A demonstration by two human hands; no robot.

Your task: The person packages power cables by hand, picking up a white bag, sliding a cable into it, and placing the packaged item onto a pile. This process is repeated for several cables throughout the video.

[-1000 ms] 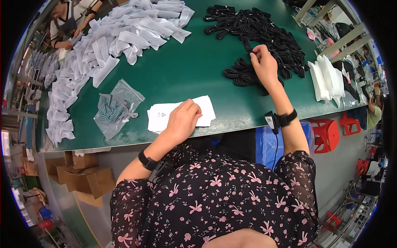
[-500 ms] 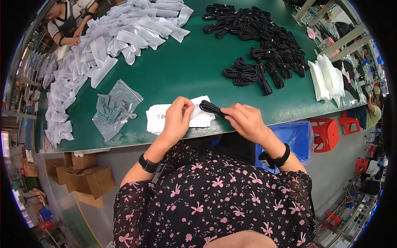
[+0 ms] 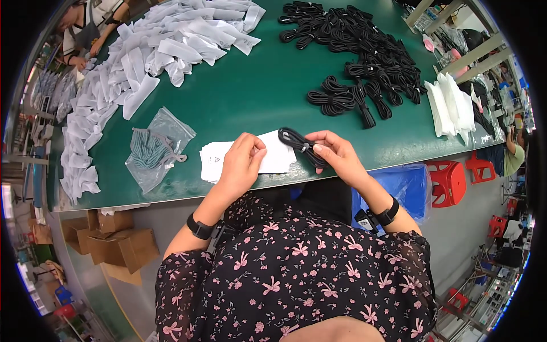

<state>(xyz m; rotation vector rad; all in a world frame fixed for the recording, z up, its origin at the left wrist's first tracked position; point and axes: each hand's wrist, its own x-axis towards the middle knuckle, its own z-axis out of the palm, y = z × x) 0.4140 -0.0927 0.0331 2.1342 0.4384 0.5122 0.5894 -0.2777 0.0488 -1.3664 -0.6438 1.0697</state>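
My right hand [image 3: 340, 158] grips a coiled black cable [image 3: 296, 140] by its bound middle. One looped end points left, above a stack of flat white pieces [image 3: 212, 157] with small dark print; whether these are bags or sheets I cannot tell. Over that stack my left hand [image 3: 244, 162] is closed in a pinch, thumb against forefinger. Whatever lies between those fingertips blends with the white below. The two hands are apart, both near the front edge of the green table [image 3: 239, 102].
Many coiled black cables [image 3: 364, 54] lie at the far right. White pouches [image 3: 171, 51] form a curved heap along the left. A clear bag [image 3: 181, 128] with a teal striped bundle [image 3: 151, 149] rests nearby. White packets [image 3: 450, 108] sit right. A blue lined bin [image 3: 399, 188] stands below.
My right hand has turned the cable, so its coil faces me more openly and tilts down to the right. The left hand stays pinched over the stack, nearly in place.
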